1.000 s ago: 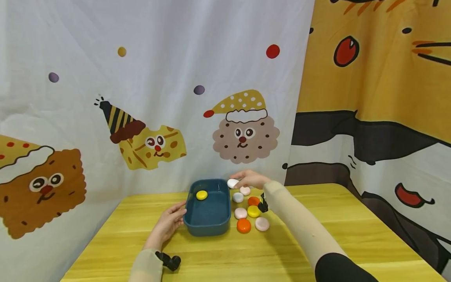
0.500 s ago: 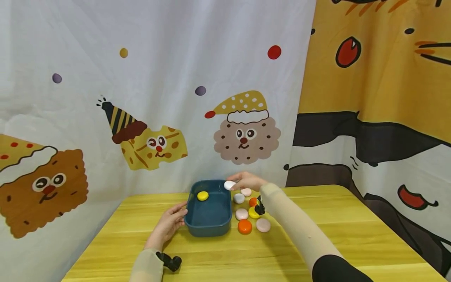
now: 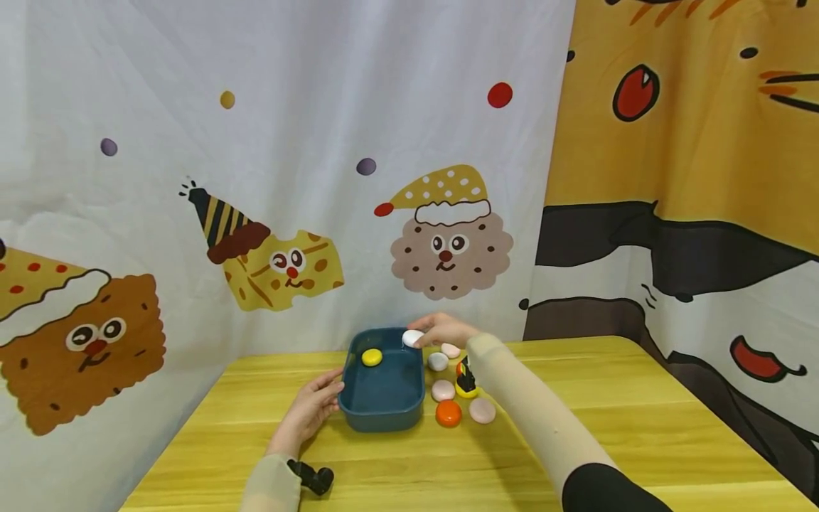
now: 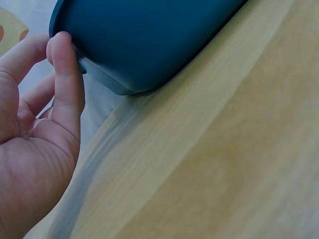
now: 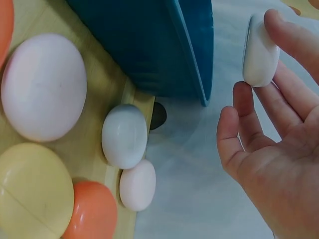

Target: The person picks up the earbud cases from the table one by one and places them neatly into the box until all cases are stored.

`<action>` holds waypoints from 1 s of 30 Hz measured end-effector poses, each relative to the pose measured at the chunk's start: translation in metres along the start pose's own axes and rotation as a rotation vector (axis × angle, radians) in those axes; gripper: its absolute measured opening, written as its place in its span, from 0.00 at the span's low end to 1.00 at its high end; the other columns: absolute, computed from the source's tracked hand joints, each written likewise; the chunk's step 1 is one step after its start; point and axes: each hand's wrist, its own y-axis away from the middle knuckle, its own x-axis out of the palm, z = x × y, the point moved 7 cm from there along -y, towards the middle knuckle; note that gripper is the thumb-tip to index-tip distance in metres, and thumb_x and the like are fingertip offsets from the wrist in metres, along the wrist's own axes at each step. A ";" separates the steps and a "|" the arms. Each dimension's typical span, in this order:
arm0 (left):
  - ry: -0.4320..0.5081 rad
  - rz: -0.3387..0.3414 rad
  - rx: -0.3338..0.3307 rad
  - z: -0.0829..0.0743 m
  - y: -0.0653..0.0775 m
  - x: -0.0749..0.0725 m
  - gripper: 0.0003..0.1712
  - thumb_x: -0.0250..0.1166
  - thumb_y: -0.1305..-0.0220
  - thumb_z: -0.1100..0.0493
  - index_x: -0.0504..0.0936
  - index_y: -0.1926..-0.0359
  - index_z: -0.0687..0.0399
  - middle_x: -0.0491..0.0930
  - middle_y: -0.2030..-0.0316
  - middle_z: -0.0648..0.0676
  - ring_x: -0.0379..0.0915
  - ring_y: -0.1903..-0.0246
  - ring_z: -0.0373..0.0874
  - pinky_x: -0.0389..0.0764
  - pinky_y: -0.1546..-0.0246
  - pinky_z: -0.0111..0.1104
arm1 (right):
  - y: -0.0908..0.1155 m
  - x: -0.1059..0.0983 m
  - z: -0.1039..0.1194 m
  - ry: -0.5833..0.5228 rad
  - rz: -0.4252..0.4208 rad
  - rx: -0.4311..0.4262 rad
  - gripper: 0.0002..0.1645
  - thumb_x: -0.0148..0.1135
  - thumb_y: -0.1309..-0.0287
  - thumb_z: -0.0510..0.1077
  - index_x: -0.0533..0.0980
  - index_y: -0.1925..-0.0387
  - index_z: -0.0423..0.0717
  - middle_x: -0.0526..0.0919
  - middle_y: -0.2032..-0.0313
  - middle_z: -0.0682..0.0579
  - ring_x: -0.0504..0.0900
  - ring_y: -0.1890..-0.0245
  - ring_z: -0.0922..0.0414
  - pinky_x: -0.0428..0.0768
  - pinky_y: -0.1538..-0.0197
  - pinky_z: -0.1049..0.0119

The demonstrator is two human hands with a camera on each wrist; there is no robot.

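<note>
My left hand (image 3: pixel 311 409) is at the left side of a blue rectangular bin (image 3: pixel 380 421), gripping its edge; in the left wrist view the fingertips (image 4: pixel 63 42) are right at the rim. My right hand (image 3: pixel 446 331) pinches a white rounded disc (image 3: pixel 412 338) over the bin's far right corner. The right wrist view shows that white disc (image 5: pixel 261 52) on edge between thumb and fingers, beside the bin's rim (image 5: pixel 192 50). Inside the bin lies one yellow disc (image 3: pixel 372 357).
Right of the bin, several smooth discs lie on the wooden table (image 3: pixel 409 476): a pale grey one (image 3: pixel 438 361), pink ones (image 3: pixel 443 390), an orange one (image 3: pixel 448 413) and a partly hidden yellow one (image 3: pixel 467 392). A printed curtain (image 3: pixel 307 142) hangs behind the table.
My right hand has carried the white disc leftward, from beside the bin to over its far right corner. The left hand keeps its place on the bin; the view has shifted slightly.
</note>
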 end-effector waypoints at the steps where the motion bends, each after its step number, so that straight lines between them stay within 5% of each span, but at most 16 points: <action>1: -0.002 -0.002 0.000 0.000 0.000 0.000 0.34 0.62 0.33 0.63 0.61 0.29 0.64 0.73 0.60 0.51 0.71 0.76 0.35 0.79 0.69 0.27 | -0.001 0.001 0.000 0.002 -0.001 0.001 0.33 0.69 0.45 0.42 0.73 0.37 0.43 0.76 0.40 0.50 0.74 0.42 0.52 0.70 0.41 0.44; 13: -0.008 -0.007 -0.013 0.002 0.001 0.001 0.35 0.63 0.33 0.61 0.62 0.28 0.60 0.73 0.54 0.54 0.70 0.76 0.35 0.78 0.70 0.27 | -0.016 0.014 -0.003 -0.094 0.005 0.006 0.35 0.71 0.47 0.41 0.73 0.37 0.40 0.74 0.39 0.48 0.74 0.41 0.51 0.74 0.41 0.56; 30: 0.005 0.000 -0.019 0.000 0.001 0.003 0.35 0.64 0.34 0.61 0.62 0.29 0.60 0.73 0.54 0.55 0.71 0.76 0.36 0.78 0.70 0.27 | -0.019 0.022 0.008 -0.068 -0.038 0.021 0.33 0.71 0.46 0.42 0.74 0.38 0.42 0.74 0.39 0.48 0.72 0.41 0.50 0.69 0.39 0.46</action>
